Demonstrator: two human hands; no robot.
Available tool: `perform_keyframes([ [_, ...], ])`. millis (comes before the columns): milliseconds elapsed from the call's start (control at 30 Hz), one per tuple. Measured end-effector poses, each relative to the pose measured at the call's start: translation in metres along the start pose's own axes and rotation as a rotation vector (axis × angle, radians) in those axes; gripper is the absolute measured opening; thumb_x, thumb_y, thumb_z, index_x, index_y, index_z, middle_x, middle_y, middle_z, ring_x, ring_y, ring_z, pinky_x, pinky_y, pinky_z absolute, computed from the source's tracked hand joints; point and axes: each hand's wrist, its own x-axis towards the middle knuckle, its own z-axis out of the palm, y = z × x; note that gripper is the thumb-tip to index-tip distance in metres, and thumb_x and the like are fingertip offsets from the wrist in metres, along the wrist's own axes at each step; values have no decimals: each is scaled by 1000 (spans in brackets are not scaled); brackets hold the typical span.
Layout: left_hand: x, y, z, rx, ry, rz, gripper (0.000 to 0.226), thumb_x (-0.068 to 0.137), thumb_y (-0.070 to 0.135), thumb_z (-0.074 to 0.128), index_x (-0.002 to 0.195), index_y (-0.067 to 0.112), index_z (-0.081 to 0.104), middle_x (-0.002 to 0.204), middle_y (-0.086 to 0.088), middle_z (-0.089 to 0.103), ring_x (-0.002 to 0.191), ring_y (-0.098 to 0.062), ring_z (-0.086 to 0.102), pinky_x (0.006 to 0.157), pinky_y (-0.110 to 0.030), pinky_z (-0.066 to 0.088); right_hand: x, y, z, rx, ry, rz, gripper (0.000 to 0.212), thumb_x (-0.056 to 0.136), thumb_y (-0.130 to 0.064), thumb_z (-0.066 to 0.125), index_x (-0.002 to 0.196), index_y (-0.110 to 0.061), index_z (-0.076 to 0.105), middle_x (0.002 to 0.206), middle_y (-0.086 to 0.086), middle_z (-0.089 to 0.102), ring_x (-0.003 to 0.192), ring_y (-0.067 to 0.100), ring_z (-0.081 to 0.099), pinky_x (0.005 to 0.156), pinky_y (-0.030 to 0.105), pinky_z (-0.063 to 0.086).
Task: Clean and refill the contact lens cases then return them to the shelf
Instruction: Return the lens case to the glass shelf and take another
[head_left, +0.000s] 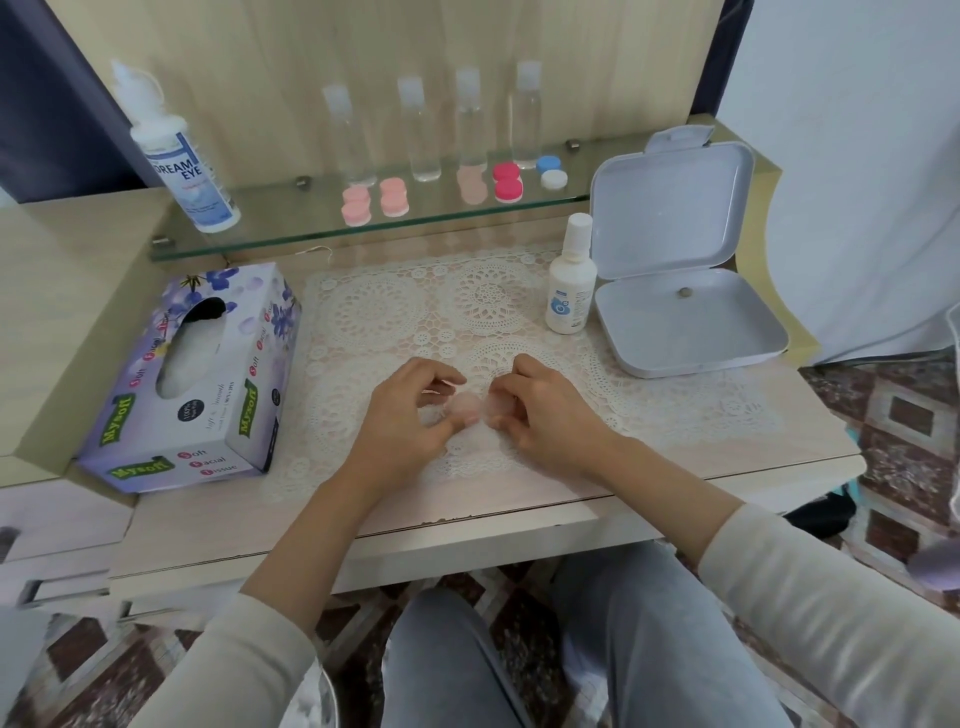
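A pale pink contact lens case (477, 406) lies on the lace mat (395, 312) at the middle of the desk. My left hand (410, 410) pinches its left cap and my right hand (540, 405) pinches its right cap. On the glass shelf (291, 228) behind stand several more lens cases: two pink ones (356, 206) (393, 197), a pale one (471, 185), a red one (508, 181) and a blue and white one (550, 172). A large solution bottle (182, 156) stands at the shelf's left end. A small white solution bottle (571, 280) stands on the desk at the right.
A purple tissue box (197, 379) lies at the left of the desk. An open grey plastic box (685, 312) sits at the right, lid raised. Several clear empty bottles (423, 132) line the back of the shelf. The desk's front edge runs just below my wrists.
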Motion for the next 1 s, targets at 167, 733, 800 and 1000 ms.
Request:
perform_keyframes([
  [167, -1, -3, -2, 124, -145, 43, 47, 74, -13, 60, 112, 15, 65, 105, 0, 64, 90, -4, 57, 83, -6, 41, 0, 0, 0, 6, -5, -2, 25, 86, -15, 61, 108, -3, 60, 89, -1, 36, 75, 15, 39, 60, 18, 23],
  [733, -4, -20, -28, 261, -37, -116, 30, 70, 17, 78, 98, 11, 67, 84, 9, 55, 76, 1, 52, 70, 0, 35, -1, 1, 3, 19, 26, 3, 25, 84, -13, 62, 107, -3, 61, 88, -3, 37, 73, 14, 39, 59, 17, 24],
  [800, -6, -21, -27, 259, -35, -118, 34, 70, 19, 78, 101, 11, 66, 89, 5, 57, 79, 1, 51, 72, -1, 35, -1, 2, 3, 22, 25, 8, 25, 84, -12, 62, 107, -3, 61, 88, -3, 37, 74, 14, 39, 64, 18, 25],
  [1000, -3, -13, -13, 245, -52, -83, 56, 64, 49, 72, 110, 18, 65, 101, 8, 55, 97, -7, 45, 87, -18, 32, 0, 1, 2, 43, 24, 28, 26, 82, -12, 64, 106, -4, 62, 87, -2, 38, 75, 15, 41, 68, 19, 28],
])
